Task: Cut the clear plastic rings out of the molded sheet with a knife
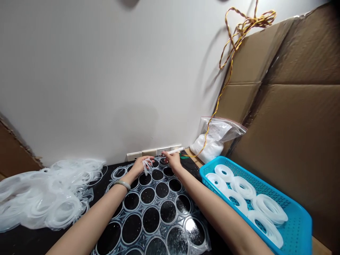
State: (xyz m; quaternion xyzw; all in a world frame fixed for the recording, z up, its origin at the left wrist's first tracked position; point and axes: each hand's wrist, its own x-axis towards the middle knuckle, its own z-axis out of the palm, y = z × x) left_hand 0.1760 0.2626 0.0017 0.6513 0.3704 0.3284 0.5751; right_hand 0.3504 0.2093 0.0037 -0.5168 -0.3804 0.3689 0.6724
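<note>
Thin white strips hang from the fingers of my left hand, which are closed round them above the far part of a translucent sheet with rows of round holes. A bangle sits on my left wrist. Just to the right, my right hand pinches a slim white pen-like tool joined to a yellow and brown twisted cable. The fingertips of both hands are close together but apart. Beneath the sheet lies a black surface.
At left lies a heap of white translucent rings. A blue basket on the right holds several white ring bundles. Behind it stand a plastic bag and cardboard. The twisted cable hangs down by the wall.
</note>
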